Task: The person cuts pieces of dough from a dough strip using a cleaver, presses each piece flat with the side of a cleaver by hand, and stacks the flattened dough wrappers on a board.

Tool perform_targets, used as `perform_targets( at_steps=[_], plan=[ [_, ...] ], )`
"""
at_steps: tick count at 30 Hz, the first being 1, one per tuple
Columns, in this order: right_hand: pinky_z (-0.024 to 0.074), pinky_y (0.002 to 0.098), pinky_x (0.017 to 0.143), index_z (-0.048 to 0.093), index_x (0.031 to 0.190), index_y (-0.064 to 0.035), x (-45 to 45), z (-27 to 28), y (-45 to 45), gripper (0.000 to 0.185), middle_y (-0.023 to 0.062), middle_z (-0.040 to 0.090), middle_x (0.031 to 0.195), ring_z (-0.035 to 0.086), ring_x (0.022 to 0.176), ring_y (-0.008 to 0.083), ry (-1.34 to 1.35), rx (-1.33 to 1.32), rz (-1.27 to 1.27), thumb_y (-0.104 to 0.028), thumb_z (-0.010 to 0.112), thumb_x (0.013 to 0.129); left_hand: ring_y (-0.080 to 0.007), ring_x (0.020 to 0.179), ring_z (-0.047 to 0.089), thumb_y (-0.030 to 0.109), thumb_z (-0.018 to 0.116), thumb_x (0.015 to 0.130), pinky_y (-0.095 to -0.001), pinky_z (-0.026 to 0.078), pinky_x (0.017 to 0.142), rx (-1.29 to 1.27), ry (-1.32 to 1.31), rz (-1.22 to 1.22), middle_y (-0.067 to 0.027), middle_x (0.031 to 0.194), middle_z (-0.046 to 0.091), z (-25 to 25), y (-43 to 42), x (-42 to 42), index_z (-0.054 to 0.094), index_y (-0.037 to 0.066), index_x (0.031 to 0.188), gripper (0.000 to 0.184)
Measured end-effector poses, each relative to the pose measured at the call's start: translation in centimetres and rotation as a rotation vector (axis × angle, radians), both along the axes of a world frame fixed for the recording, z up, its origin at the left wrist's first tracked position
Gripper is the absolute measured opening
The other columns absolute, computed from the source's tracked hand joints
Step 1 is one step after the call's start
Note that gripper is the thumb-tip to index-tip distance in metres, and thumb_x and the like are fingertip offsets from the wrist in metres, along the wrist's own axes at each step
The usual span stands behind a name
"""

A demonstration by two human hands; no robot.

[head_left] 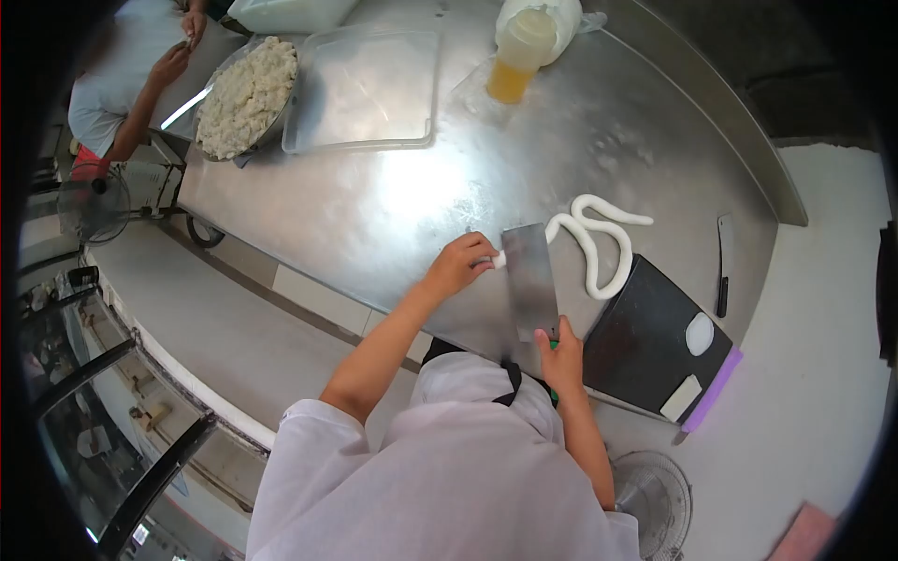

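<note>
My right hand [561, 355] is wrapped round the green handle of a broad cleaver [531, 280]. The blade stands beside the near end of a long white dough rope [591, 251], which lies in loops on the steel table to the right. My left hand [465, 264] pinches a small white piece of dough [499, 260] just left of the blade. Whether that piece is cut free from the rope is hidden by the cleaver.
A black board [645, 337] holds a white oval item and a pale block. A knife [723, 266] lies near the right edge. Farther back are an oil bottle [520, 58], a clear plastic lid [363, 89] and a bowl of white filling [248, 98]. Another person [122, 84] works at upper left.
</note>
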State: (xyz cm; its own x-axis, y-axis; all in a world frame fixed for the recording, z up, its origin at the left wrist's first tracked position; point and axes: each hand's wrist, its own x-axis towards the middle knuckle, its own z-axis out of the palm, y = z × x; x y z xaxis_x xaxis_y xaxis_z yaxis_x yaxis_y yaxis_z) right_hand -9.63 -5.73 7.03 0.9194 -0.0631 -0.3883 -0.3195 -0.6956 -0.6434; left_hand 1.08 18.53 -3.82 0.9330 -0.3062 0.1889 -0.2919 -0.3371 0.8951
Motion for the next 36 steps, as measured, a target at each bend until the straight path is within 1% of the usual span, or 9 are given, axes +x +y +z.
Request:
perform_targets(
  at_steps=[8,13,15,19,21,24,27,34,36],
  plan=[
    [0.0498,0.0565,0.074,0.051,0.122,0.0035,0.5,-1.6,3.5,0.035,0.0315,0.068,0.087,0.065,0.085,0.0520,0.088,-0.183,0.024,-0.019,0.062,0.098,-0.0233,0.085,0.065,0.000,0.080,0.079,-0.0331,0.054,0.073,-0.013,0.009,0.031,-0.0075,0.104,0.065,0.2,-1.0,-0.3,0.070,0.004,0.104,0.027],
    [0.0502,0.0548,0.076,0.050,0.119,0.0045,2.7,-5.4,5.1,0.035,0.0322,0.068,0.092,0.066,0.090,0.0502,-0.080,0.050,-0.037,-0.020,0.063,0.098,-0.0285,0.088,0.065,0.000,0.074,0.084,-0.0373,0.053,0.076,-0.098,0.254,0.356,-0.0115,0.105,0.065,2.2,-2.5,0.8,0.066,0.002,0.099,0.017],
    [0.0512,0.0528,0.077,0.051,0.119,0.0044,3.6,-4.7,5.0,0.035,0.0321,0.068,0.095,0.066,0.091,0.0497,-0.018,0.076,-0.040,-0.020,0.064,0.097,-0.0305,0.089,0.065,0.002,0.074,0.086,-0.0382,0.053,0.077,0.019,-0.070,0.362,-0.0124,0.104,0.067,1.3,-1.7,1.6,0.064,0.003,0.095,0.014],
    [0.0523,0.0460,0.073,0.053,0.115,0.0032,-0.7,-4.2,1.8,0.032,0.0252,0.070,0.093,0.069,0.083,0.0422,-0.027,0.288,-0.256,-0.018,0.067,0.095,-0.0200,0.086,0.064,0.003,0.076,0.085,-0.0318,0.051,0.083,-0.182,0.229,0.530,-0.0094,0.090,0.070,3.3,-1.2,0.1,0.057,0.001,0.109,0.030],
    [0.0525,0.0427,0.069,0.053,0.113,0.0026,-3.5,-3.6,-1.7,0.030,0.0207,0.071,0.090,0.070,0.075,0.0362,-0.088,0.293,-0.332,-0.017,0.068,0.095,-0.0146,0.083,0.062,0.002,0.075,0.085,-0.0301,0.050,0.084,-0.277,0.305,0.450,-0.0072,0.088,0.069,3.3,-1.7,-0.9,0.053,-0.001,0.115,0.037],
    [0.0463,0.0311,0.053,0.055,0.110,-0.0003,-7.3,-2.2,-6.0,0.028,0.0065,0.063,0.078,0.054,0.054,0.0112,-0.068,0.374,-0.609,-0.018,0.070,0.095,-0.0132,0.082,0.061,0.001,0.075,0.084,-0.0286,0.049,0.083,-0.226,0.366,0.262,-0.0050,0.087,0.069,3.5,-5.7,-2.5,0.058,-0.002,0.121,0.041],
    [0.0435,0.0294,0.047,0.054,0.112,-0.0022,-11.9,-2.4,-10.4,0.027,0.0042,0.061,0.075,0.052,0.052,0.0099,-0.167,0.280,-0.794,-0.018,0.069,0.095,-0.0144,0.086,0.061,0.001,0.075,0.084,-0.0283,0.048,0.083,-0.197,0.475,0.076,-0.0063,0.094,0.069,5.0,-11.5,-4.2,0.066,0.000,0.121,0.038],
    [0.0389,0.0256,0.039,0.049,0.128,-0.0020,-22.8,-2.6,-14.8,0.037,0.0037,0.058,0.076,0.049,0.047,0.0080,-0.454,0.460,-1.345,-0.010,0.066,0.096,-0.0289,0.117,0.054,0.010,0.081,0.079,-0.0411,0.043,0.104,0.082,0.123,-0.647,-0.0093,0.133,0.060,9.2,-28.1,-7.4,0.078,0.016,0.097,0.019],
    [0.0380,0.0253,0.040,0.048,0.129,-0.0018,-25.3,-3.5,-15.2,0.038,0.0037,0.058,0.076,0.046,0.046,0.0078,-0.508,0.475,-1.471,-0.008,0.066,0.096,-0.0313,0.117,0.055,0.013,0.084,0.075,-0.0439,0.044,0.100,0.255,0.014,-0.843,-0.0069,0.126,0.062,8.9,-32.4,-7.9,0.076,0.015,0.096,0.022]
  ],
)
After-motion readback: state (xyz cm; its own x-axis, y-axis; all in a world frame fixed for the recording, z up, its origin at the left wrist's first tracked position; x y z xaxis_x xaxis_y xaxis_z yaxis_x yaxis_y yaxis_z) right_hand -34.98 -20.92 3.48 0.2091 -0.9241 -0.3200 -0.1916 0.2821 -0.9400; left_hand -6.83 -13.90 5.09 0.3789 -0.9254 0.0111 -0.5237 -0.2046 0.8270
